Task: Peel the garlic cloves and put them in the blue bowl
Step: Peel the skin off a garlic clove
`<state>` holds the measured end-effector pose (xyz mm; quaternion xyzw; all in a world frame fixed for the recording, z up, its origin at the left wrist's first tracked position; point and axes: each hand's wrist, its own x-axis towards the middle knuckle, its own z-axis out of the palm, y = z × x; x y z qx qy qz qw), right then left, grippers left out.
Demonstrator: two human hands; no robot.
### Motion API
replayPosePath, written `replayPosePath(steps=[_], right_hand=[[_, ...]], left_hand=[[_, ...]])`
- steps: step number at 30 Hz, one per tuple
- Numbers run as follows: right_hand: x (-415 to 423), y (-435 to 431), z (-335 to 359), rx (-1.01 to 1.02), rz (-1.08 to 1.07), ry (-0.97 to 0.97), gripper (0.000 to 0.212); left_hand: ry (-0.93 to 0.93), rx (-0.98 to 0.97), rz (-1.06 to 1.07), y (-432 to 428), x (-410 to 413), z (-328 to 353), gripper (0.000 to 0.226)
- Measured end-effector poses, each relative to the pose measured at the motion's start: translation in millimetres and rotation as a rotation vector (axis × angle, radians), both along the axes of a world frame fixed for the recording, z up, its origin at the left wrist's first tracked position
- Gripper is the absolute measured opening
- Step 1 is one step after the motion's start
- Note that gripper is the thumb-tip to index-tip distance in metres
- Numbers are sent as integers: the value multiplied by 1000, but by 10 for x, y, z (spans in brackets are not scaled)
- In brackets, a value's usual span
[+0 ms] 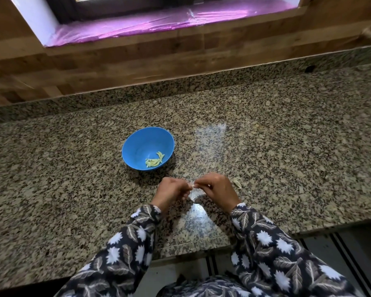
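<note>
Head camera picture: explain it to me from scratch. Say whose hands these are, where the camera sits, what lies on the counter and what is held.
No machine here: a person works with two bare hands. The single picture comes from a camera worn on the head, looking forward and down, so the patterned sleeves at the bottom are the person's own arms. The left hand and the right hand meet above a speckled stone counter and pinch a small pale garlic clove between their fingertips; how much skin remains is too small to tell. Beyond the left hand stands a blue bowl with a few peeled cloves in it. Beside the right hand a pale scrap lies on the counter, skin or clove, I cannot tell.
</note>
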<state>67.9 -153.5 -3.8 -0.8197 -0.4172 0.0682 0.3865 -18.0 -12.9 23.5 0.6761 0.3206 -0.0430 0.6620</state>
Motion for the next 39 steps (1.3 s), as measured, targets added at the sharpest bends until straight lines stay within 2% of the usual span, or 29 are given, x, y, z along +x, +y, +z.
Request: replayPosePath(steps=[1,3,8,12,20,24,27,31,36,39], right_hand=[[7,1,8,-8,13,-31,21],[13,17,14,-5,-16,-21,22],[0,26,-30,35,-117,211,22],[-10,13,-41,57,-164,281,21],[-4,-14,-39,42,-156,223,19],[-18,4,-19,24,-124,168,21],[11,10,-15,17,-176,164,21],[18,-4,-89,-66,-182,283,22],[-70,-31,-147,-80,-154,388,18],[-93,-61,-158,-95,-155,414,17]], left_hand=[[29,-143,40,1,-2,27,12],[19,-204,57,-4,-13,49,11],[-114,210,-3,-23,-16,23,9],[-114,349,-51,-20,-2,-25,11],[-118,651,-132,-51,-25,-22,5],[-132,603,-39,-36,1,-27,3],[-122,549,-42,-34,-20,-71,3],[-62,416,15,-41,-30,-169,8],[41,497,61,-114,-84,-273,8],[62,543,-6,-126,-79,-285,13]])
